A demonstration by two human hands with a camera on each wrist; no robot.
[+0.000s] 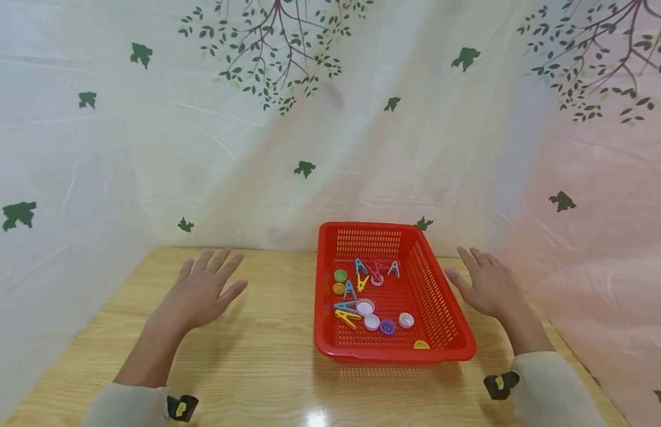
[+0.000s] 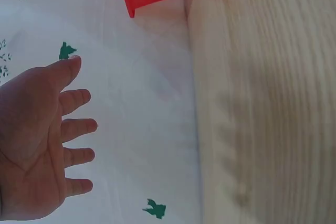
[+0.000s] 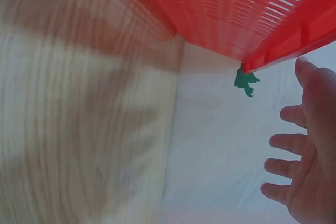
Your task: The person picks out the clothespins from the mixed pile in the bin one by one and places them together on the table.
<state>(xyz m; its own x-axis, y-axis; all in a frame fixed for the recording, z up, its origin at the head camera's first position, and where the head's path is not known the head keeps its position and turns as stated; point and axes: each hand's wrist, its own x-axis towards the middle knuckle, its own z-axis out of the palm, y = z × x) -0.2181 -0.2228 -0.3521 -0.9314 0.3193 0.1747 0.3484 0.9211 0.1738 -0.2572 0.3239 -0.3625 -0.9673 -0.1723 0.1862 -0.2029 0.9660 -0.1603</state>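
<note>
My left hand (image 1: pixel 205 296) hovers over the left part of the table, fingers spread and nothing in it. On the other side, my right hand (image 1: pixel 488 287) is held just right of a red plastic basket (image 1: pixel 394 354), its thumb close to the basket's right rim. Inside the basket lie blue clothespins (image 1: pixel 349 290), yellow clothespins (image 1: pixel 348 318), a pink clothespin (image 1: pixel 374 273) and several bottle caps, among them a purple cap (image 1: pixel 387 327), a green cap (image 1: pixel 340 276) and a white cap (image 1: pixel 371 322). Both wrist views show bare palms with straight fingers.
The basket stands on a light wooden table (image 1: pixel 266 356), right of its middle. A pale cloth (image 1: pixel 245 178) printed with green leaves and branches hangs behind the table and along both sides. Each sleeve cuff has a dark strap (image 1: pixel 182 408) beside it.
</note>
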